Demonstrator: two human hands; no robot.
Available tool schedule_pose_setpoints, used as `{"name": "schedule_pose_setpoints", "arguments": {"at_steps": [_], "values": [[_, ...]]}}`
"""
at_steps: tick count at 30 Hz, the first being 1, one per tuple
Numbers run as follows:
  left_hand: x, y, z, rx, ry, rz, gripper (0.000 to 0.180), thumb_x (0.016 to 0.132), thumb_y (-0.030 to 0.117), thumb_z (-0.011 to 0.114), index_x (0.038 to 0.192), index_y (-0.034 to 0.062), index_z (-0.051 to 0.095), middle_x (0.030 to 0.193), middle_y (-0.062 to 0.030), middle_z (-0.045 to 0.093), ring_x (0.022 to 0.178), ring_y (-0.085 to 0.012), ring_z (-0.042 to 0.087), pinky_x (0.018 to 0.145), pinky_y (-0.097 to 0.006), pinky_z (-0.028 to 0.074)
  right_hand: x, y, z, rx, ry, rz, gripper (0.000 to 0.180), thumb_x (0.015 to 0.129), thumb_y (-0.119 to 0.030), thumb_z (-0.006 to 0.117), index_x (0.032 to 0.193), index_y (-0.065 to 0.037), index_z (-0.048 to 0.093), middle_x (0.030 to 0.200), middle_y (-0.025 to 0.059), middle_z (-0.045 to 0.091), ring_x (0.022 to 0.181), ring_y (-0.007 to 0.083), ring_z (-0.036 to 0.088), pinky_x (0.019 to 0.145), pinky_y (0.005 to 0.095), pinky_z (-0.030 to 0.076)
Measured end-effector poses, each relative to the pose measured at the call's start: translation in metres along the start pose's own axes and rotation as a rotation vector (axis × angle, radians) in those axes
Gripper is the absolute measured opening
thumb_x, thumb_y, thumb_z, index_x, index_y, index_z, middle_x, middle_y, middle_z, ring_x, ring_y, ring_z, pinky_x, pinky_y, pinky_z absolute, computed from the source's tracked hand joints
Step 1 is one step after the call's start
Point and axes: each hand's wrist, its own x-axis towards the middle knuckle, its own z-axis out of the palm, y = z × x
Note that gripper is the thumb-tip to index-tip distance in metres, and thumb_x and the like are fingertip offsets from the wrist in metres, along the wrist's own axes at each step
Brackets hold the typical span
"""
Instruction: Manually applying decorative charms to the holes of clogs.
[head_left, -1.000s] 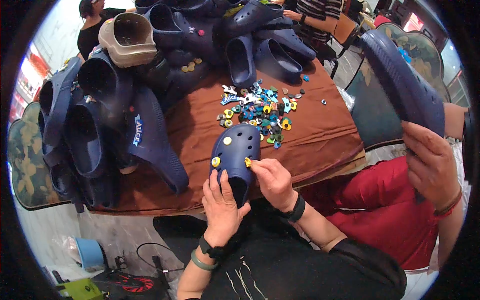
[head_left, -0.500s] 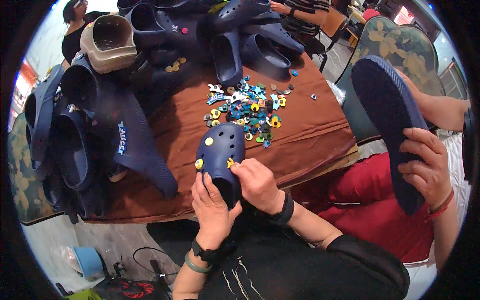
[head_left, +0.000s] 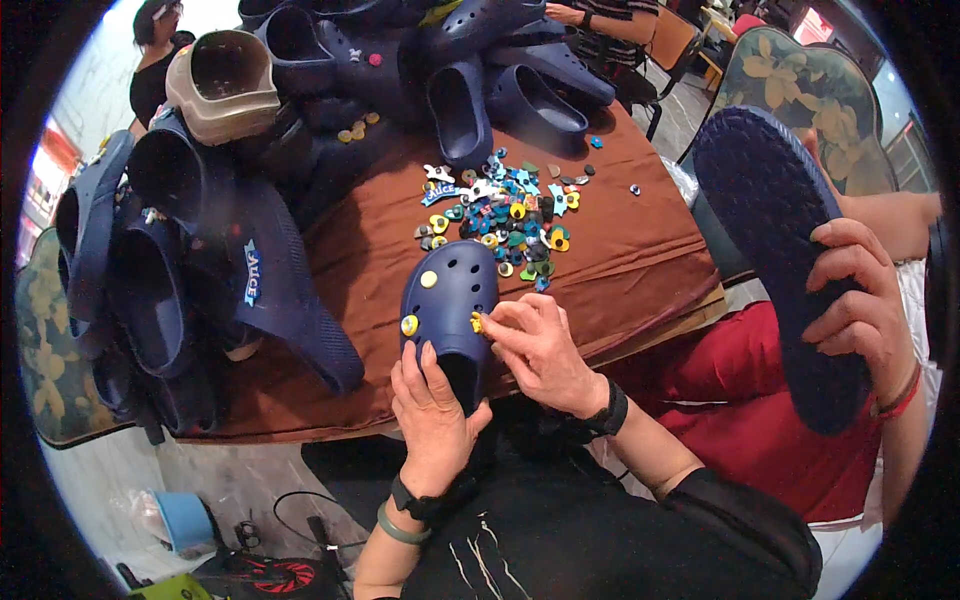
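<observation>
A navy clog points away from me at the table's near edge. My left hand grips it by the heel opening, fingers laid along its left side. Two round yellow charms, a plain one and a patterned one, sit in holes on its left. Thumb and fingertips of my right hand close on a small yellow charm at the clog's right side. Whether its stem is through a hole is hidden. Beyond the toe lies a pile of colourful shoe charms.
Navy clogs are heaped on the left and at the back, with a beige clog among them. At the right, a co-worker's hand holds a navy clog sole outward. A brown cloth covers the table.
My right hand has opened out slightly and turned, its fingertips still at the yellow charm. The view has shifted a little. The co-worker's clog has tilted, showing more of its sole.
</observation>
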Motion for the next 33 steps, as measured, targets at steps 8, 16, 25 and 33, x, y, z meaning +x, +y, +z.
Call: {"name": "schedule_pose_setpoints", "arguments": {"at_steps": [8,16,25,33], "values": [[0.001,-0.002,-0.001,-0.021,0.037,0.019,0.115,0.061,0.024,0.085,0.147,0.0009,0.012,0.145,-0.0263,0.024,0.127,-0.0463,0.034,0.1,-0.054,0.036,-0.008,-0.002,0.013,-0.082,-0.019,-0.066,0.049,0.078,-0.002,0.059,0.126,-0.008,0.058,0.121,0.0087,0.053,0.117,0.0278,0.049,0.098,0.0443,0.032],[-0.003,-0.004,-0.018,-0.092,-0.034,0.04,0.112,0.061,0.018,0.085,0.147,0.0019,0.014,0.144,-0.0263,0.026,0.127,-0.0457,0.035,0.103,-0.054,0.034,-0.018,0.082,-0.012,0.038,0.184,0.173,0.016,0.083,-0.001,0.065,0.099,-0.002,0.067,0.095,0.0129,0.065,0.088,0.0291,0.065,0.077,0.0349,0.053],[-0.007,0.004,-0.015,-0.015,-0.03,0.053,0.111,0.061,0.019,0.085,0.146,0.0029,0.016,0.143,-0.0256,0.027,0.126,-0.0447,0.036,0.098,-0.053,0.037,0.0,0.107,-0.001,-0.233,0.115,0.179,0.02,0.082,-0.017,0.071,0.096,-0.005,0.063,0.091,0.011,0.062,0.086,0.0307,0.061,0.075,0.0412,0.05],[-0.009,0.006,-0.014,0.016,-0.025,0.038,0.107,0.064,0.023,0.083,0.146,0.0037,0.017,0.143,-0.0251,0.027,0.125,-0.0445,0.035,0.095,-0.054,0.037,0.006,0.06,-0.001,0.406,0.098,0.475,0.015,0.092,-0.012,0.062,0.1,0.0,0.066,0.088,0.0092,0.069,0.08,0.0146,0.065,0.075,0.0277,0.049]]}}
